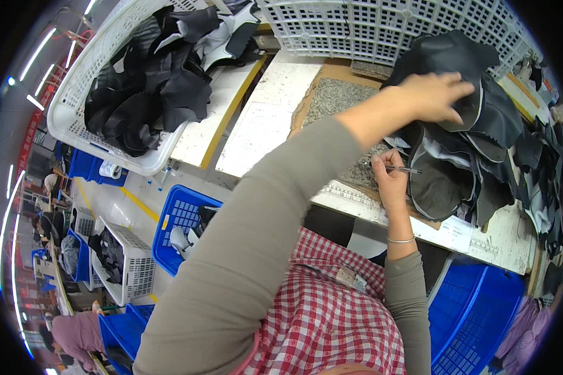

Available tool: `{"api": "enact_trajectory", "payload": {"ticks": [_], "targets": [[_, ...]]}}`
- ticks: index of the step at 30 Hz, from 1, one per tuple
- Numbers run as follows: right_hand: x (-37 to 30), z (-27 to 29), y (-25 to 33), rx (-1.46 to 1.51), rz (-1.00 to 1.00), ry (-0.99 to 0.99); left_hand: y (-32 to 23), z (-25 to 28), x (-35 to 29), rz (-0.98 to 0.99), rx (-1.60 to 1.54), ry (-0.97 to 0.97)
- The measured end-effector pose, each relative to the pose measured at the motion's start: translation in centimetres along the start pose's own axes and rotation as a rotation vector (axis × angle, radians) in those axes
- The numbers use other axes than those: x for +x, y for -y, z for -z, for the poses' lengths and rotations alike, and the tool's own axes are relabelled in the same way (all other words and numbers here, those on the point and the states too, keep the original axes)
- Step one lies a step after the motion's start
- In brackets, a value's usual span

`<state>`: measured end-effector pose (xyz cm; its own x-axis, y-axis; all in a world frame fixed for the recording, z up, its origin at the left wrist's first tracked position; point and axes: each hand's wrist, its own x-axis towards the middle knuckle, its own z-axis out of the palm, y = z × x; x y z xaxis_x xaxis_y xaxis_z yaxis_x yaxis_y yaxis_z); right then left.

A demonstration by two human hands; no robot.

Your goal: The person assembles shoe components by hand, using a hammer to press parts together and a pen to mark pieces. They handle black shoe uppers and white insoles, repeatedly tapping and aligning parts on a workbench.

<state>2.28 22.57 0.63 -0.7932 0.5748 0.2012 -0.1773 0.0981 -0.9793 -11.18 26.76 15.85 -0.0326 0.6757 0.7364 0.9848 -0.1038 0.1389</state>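
Note:
My left arm reaches across to the right, and my left hand [436, 97] lies with its fingers spread over a stack of black leather-like cut pieces [453, 53]. The thumb and fingers are apart, against the upper piece. Nearer to me, my right hand [391, 181] is closed on a slim dark pen [405, 169], held roughly level. Just right of that hand, another black piece [441, 181] stands curled with its pale grey inner side showing. Part of a speckled grey board [338, 97] is hidden under my left forearm.
A white basket [69, 125] heaped with black pieces [162, 87] stands at the upper left. Behind the worktable [263, 119] rises a white crate [356, 28]. Blue crates [475, 312] stand below the table's front edge. More black pieces [538, 187] hang at far right.

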Motion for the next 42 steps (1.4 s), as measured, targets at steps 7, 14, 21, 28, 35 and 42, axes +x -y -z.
{"api": "enact_trajectory", "payload": {"ticks": [7, 14, 21, 28, 35, 42], "targets": [[0.4, -0.8, 0.1, -0.050, 0.001, 0.080, 23.2, 20.1, -18.6, 0.479, 1.079, 0.548], [0.5, -0.6, 0.4, 0.025, -0.025, 0.111, 25.7, 38.2, -29.3, 0.252, 1.339, 0.965], [0.2, 0.0, 0.6, 0.155, -0.017, 0.130, 19.2, 41.1, -21.8, 0.518, 0.642, 0.026], [0.1, -0.2, 0.7, -0.010, 0.019, 0.142, 18.2, 38.6, -17.0, 0.663, -0.701, -0.959], [0.2, 0.7, 4.2, 0.104, 0.104, 0.119, 11.5, 40.4, -11.2, 0.725, -1.027, -0.698], [2.0, -0.9, 5.3, 0.195, 0.225, 0.070, 8.3, 21.7, -8.3, 0.739, -0.114, 0.235]]}}
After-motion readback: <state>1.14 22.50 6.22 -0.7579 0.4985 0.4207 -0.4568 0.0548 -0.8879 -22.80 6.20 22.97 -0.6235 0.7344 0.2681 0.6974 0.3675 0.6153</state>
